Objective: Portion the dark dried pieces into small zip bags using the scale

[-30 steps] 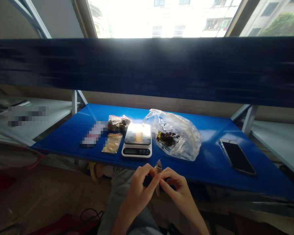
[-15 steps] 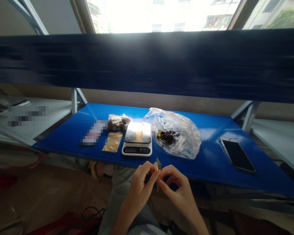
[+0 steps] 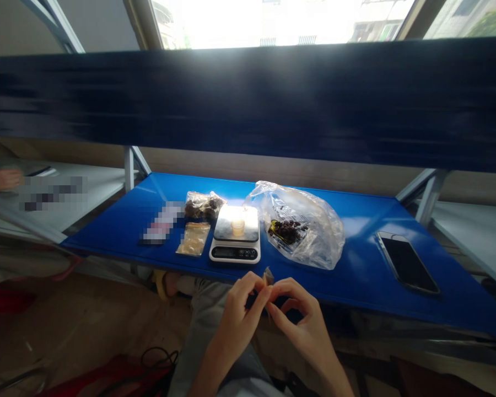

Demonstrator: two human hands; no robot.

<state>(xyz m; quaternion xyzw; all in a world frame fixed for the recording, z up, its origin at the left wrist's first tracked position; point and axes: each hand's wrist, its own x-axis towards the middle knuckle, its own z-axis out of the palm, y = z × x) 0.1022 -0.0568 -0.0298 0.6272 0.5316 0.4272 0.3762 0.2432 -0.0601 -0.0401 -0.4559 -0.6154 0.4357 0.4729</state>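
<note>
My left hand (image 3: 243, 309) and my right hand (image 3: 300, 311) meet at the front edge of the blue table (image 3: 347, 295). Between their pinched fingertips is a small plastic bag (image 3: 268, 274), mostly covered by the fingers. Just beyond the hands stands a white digital scale (image 3: 235, 251) with a small translucent cup (image 3: 237, 227) on its plate. To its right lies a crumpled clear plastic bag (image 3: 322, 242) holding dark, dried-looking pieces (image 3: 290, 231). Left of the scale are a flat zip bag (image 3: 193, 240) with pale contents and another bag (image 3: 204, 205) with brown lumps.
A smartphone (image 3: 407, 262) lies at the table's right end. At the left is a partly blurred-out packet (image 3: 162, 223). Behind the table runs a dark blue panel (image 3: 248, 105). A co-worker's hand (image 3: 2, 180) rests over the white table (image 3: 103, 182) at far left.
The view has shifted slightly, so the table items sit a little farther right. A co-worker's hand has appeared at far left. Both my hands keep their pinch on the small bag.
</note>
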